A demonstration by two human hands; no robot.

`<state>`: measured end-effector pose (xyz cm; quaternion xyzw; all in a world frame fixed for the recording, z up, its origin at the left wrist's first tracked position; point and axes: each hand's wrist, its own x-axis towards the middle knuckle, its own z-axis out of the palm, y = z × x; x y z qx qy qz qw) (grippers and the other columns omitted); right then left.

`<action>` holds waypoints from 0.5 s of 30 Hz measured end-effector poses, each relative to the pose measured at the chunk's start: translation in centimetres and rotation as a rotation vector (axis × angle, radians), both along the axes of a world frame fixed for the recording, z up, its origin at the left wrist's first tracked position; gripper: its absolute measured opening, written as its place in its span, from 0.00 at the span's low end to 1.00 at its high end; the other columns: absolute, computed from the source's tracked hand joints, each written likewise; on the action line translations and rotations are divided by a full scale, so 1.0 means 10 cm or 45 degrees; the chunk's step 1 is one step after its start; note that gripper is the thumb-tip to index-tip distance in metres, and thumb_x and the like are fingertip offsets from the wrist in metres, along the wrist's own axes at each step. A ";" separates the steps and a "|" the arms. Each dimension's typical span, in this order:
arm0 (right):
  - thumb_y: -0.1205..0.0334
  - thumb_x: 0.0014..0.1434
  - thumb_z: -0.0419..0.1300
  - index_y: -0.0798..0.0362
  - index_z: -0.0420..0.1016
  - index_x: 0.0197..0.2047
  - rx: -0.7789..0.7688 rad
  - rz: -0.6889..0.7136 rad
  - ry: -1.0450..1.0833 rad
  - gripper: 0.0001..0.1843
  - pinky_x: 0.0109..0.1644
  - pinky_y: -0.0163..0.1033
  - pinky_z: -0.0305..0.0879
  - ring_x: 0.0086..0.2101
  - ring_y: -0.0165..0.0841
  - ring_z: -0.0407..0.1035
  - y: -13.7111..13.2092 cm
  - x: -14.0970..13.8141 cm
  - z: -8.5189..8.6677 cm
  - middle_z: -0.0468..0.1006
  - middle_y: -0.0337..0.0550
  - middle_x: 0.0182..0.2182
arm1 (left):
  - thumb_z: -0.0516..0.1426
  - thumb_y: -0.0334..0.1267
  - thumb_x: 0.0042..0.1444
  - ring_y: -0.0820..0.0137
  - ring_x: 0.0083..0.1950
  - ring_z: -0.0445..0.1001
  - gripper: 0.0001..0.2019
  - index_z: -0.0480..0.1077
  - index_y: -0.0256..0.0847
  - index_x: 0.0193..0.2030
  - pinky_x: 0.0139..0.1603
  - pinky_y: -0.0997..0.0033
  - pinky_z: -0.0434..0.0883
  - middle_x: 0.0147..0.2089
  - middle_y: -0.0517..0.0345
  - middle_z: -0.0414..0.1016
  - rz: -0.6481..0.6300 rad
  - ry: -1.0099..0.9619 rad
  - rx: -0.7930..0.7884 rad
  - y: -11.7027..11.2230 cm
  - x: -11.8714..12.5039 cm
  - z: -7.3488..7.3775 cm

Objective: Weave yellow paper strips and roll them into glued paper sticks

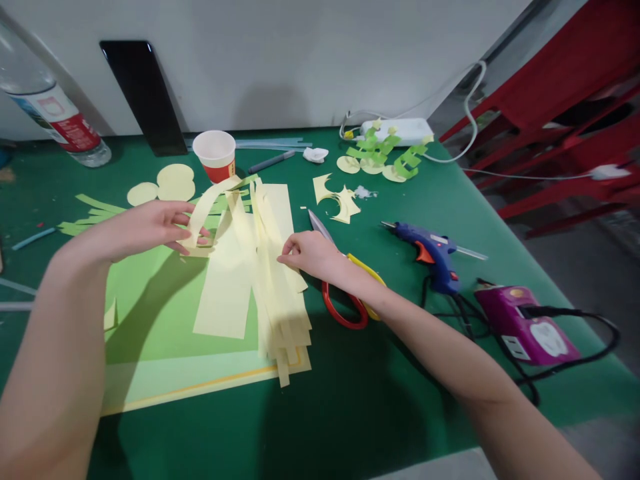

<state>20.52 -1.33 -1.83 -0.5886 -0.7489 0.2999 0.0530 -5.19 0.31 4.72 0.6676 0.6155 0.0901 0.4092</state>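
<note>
My left hand (167,225) is closed around the lower end of a curved, pale yellow paper strip (204,205), which arches up and to the right over the sheets. At the right edge of the pile of pale yellow paper strips (273,280), my right hand (317,255) has thumb and forefinger pinched; whatever is between them is too small to make out. The strips overlap on green paper sheets (155,313), beside a wider pale yellow piece (225,293). Scissors (345,310) with red and yellow handles lie partly beneath my right hand and forearm.
A paper cup (215,157), a bottle (65,113) and a leaning black panel (143,97) stand at the back. To the right are a blue glue gun (435,257), a purple box (525,327) with a black cord, green paper curls (380,147) and a white power strip (415,131).
</note>
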 end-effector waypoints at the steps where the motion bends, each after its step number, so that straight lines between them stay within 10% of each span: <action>1: 0.59 0.51 0.58 0.58 0.72 0.35 0.002 -0.017 -0.009 0.11 0.30 0.36 0.57 0.28 0.32 0.67 0.00 0.00 0.00 0.73 0.42 0.25 | 0.55 0.34 0.51 0.64 0.37 0.75 0.19 0.67 0.39 0.52 0.42 0.65 0.69 0.42 0.56 0.77 0.012 0.001 0.008 0.01 -0.02 -0.02; 6: 0.55 0.49 0.60 0.61 0.67 0.44 -0.006 -0.108 -0.102 0.22 0.29 0.38 0.56 0.30 0.35 0.67 -0.01 0.01 0.07 0.72 0.46 0.28 | 0.55 0.34 0.53 0.63 0.45 0.73 0.14 0.71 0.38 0.47 0.52 0.61 0.63 0.45 0.56 0.77 0.026 -0.015 0.047 0.02 -0.04 -0.01; 15: 0.56 0.51 0.60 0.57 0.66 0.22 -0.198 -0.101 -0.190 0.14 0.24 0.36 0.53 0.19 0.25 0.57 0.02 0.11 0.28 0.67 0.40 0.20 | 0.56 0.31 0.53 0.69 0.45 0.72 0.12 0.72 0.34 0.45 0.48 0.73 0.64 0.41 0.59 0.79 0.014 -0.039 0.010 0.02 -0.02 0.06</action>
